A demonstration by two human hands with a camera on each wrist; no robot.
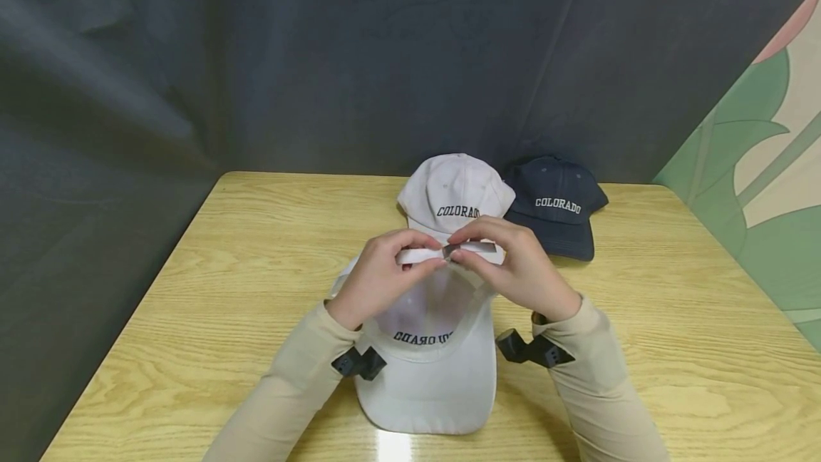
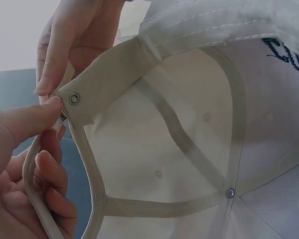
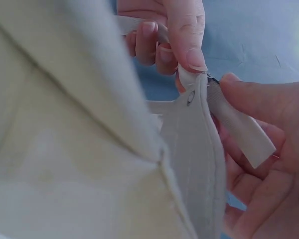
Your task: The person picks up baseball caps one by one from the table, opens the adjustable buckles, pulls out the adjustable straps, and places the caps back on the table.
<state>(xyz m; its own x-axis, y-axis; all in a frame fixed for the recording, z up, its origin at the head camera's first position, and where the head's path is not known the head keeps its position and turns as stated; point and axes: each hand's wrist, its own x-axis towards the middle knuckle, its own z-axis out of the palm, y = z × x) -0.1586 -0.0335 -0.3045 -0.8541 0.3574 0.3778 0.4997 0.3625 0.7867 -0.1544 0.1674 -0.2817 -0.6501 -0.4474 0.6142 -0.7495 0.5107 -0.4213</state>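
A white cap (image 1: pixel 426 391) hangs between both hands, its brim toward the person and its inside facing up; lettering shows reversed through the crown. At its back edge, the left hand (image 1: pixel 385 273) pinches the fabric strap (image 1: pixel 415 256) close to a small metal buckle (image 1: pixel 451 251). Opposite, the right hand (image 1: pixel 513 266) pinches at that buckle between thumb and fingers. In the right wrist view a loose strap end (image 3: pixel 249 142) sticks out past the right thumb. A metal eyelet (image 2: pixel 74 99) sits in the band beside the fingertips in the left wrist view.
Behind the hands, a second white cap (image 1: pixel 457 187) lettered COLORADO stands on the wooden table (image 1: pixel 256 248). To its right is a navy cap (image 1: pixel 558 198) with the same word. A dark curtain (image 1: pixel 385 55) lines the back, a leaf-patterned cloth (image 1: pixel 763 170) the right.
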